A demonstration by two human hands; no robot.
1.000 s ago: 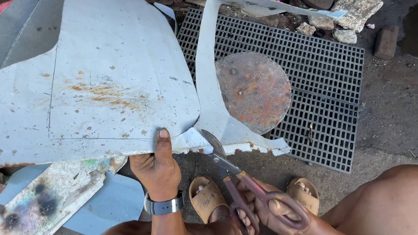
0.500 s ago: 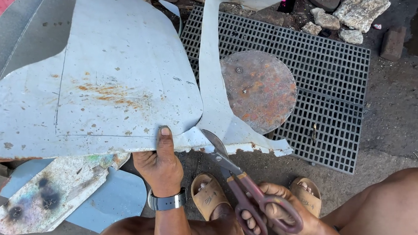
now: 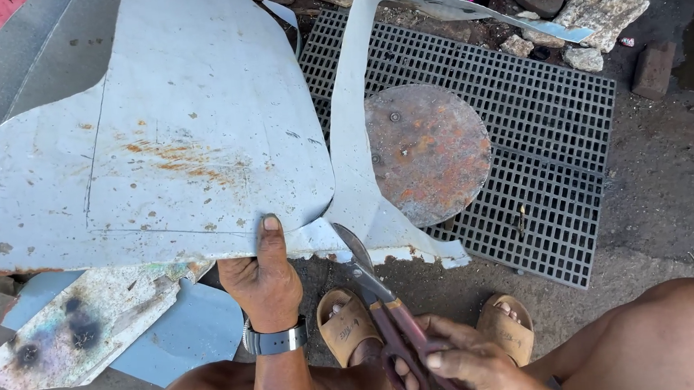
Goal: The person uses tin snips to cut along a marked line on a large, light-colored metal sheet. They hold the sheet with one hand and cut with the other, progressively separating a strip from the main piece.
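Observation:
A large pale-grey metal sheet [image 3: 173, 150] with rust stains fills the upper left. My left hand [image 3: 265, 274] grips its near edge, thumb on top, a watch on the wrist. My right hand [image 3: 465, 366] holds red-handled tin snips [image 3: 379, 307]. The blades sit at the sheet's near edge, where a cut runs upward. To the right of the cut a narrow strip [image 3: 351, 138] curls away from the sheet.
A black metal grate [image 3: 540, 165] lies on the ground with a rusty round disc [image 3: 428, 150] on it. Stones [image 3: 599, 10] and a brick lie beyond. Scrap sheet pieces [image 3: 88, 331] rest at lower left. My sandalled feet [image 3: 348, 325] are below the sheet.
The sheet and my left hand have shifted slightly; the snips stay at the cut with my right hand still on the handles.

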